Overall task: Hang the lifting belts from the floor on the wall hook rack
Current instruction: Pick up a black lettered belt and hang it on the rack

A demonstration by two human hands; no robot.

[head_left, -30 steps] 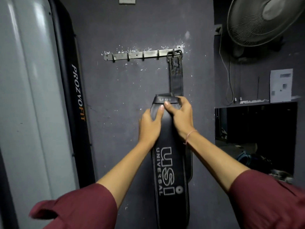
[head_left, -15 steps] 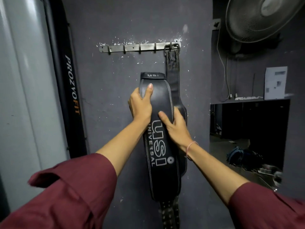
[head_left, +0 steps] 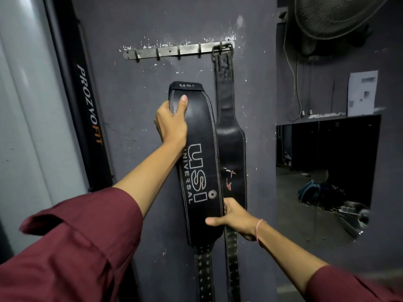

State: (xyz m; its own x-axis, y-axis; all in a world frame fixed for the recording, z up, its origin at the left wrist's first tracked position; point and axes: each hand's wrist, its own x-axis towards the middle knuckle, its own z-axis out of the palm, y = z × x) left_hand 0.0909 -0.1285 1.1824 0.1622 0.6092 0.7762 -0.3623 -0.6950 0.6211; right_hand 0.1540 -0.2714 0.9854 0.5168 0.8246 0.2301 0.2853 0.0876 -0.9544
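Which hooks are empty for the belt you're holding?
Four hooks are bare, from the rack's left end up to the hung belt's buckle. The right end is crowded: that buckle fills it. The left hand and right hand hold the USI belt lower down, partly over the hung belt.

There is one view only, from the camera on my head. It faces the dark wall [head_left: 135, 118] squarely and from close by, near enough for my arms to reach it. The hook rack [head_left: 189, 49] sits high in frame, and the lifting belt [head_left: 200, 127], held by my left grip [head_left: 172, 123] and right grip [head_left: 235, 219], fills the centre.
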